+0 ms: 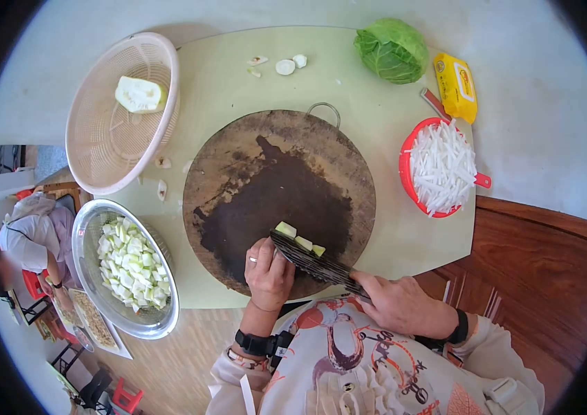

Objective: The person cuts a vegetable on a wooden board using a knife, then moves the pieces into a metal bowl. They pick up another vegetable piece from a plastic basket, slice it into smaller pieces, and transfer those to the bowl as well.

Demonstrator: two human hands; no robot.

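Note:
My right hand (401, 304) is closed round the handle of a dark kitchen knife (318, 264). The blade slants up and left over a round wooden chopping board (338, 162). My left hand (269, 275), a ring on one finger, is curled against the near side of the blade at the board's front edge; whatever its fingers hold is hidden. Just beyond the blade lie a few pale green-skinned vegetable pieces (285, 229), close to the knife. A dark wet patch covers the middle of the board.
At left, a pink basket (169, 59) holds a large vegetable chunk (140, 95); below, a metal colander (85, 266) holds diced vegetable (131, 266). At right stand a red strainer (404, 162) of white strips (442, 166), a cabbage (394, 50) and yellow wipes (455, 86). Another person (34, 235) sits far left.

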